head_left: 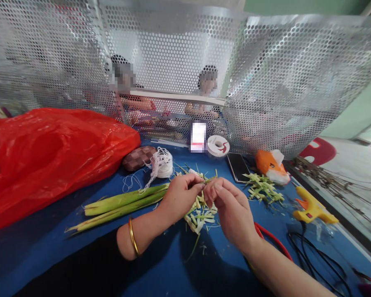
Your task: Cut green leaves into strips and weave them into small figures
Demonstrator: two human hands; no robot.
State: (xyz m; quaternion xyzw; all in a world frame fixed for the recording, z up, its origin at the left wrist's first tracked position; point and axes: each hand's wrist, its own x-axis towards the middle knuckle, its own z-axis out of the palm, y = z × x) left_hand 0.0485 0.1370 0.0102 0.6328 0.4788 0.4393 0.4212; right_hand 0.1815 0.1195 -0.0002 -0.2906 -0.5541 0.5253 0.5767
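On the desk (43, 237), stalks (120, 201) are laid at nine o'clock from the central scraps (196, 225), thread (163, 166) at eleven, a phone (238, 167) at one, a glue gun (312, 208) at three.

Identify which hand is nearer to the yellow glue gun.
Right. The right hand is some way left of the glue gun; the left hand is farther left, beyond the right one.

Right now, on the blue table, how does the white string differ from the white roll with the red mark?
The white string is a loose bundle with strands trailing onto the table, while the white roll has a neat round outline. The roll shows a hole in its middle and a red mark; the string shows neither. Both are mostly white and rest on the blue table.
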